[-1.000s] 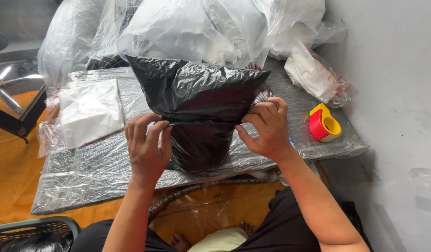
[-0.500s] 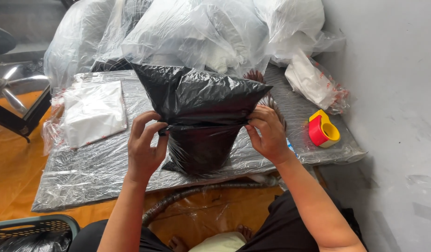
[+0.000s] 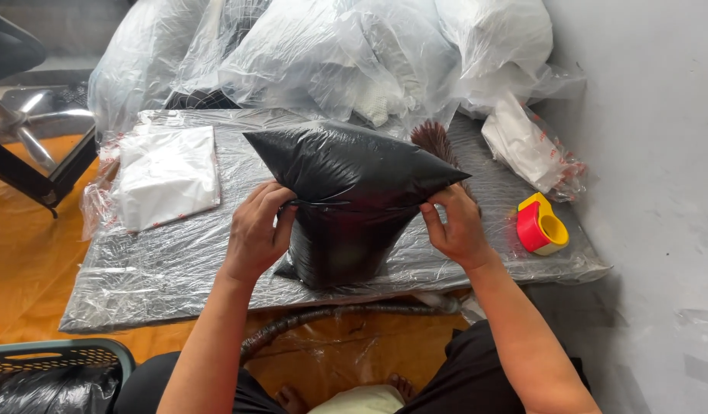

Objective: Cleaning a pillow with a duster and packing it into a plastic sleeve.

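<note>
Far left: dark basket (image 3: 51,364) at lower corner, chair base (image 3: 32,146) on orange floor. Flat white packet (image 3: 168,176) on plastic-wrapped worktop (image 3: 139,284). Left hand (image 3: 256,234), fingers clamped on black bag (image 3: 350,195) at left end of fold. Bag mid-worktop, upright, top folded over. Right hand (image 3: 457,226), fingers pinched on right end of fold. Red-yellow tape dispenser (image 3: 542,225) just beside, near wall. Clear stuffed bags (image 3: 331,54) behind.
</note>
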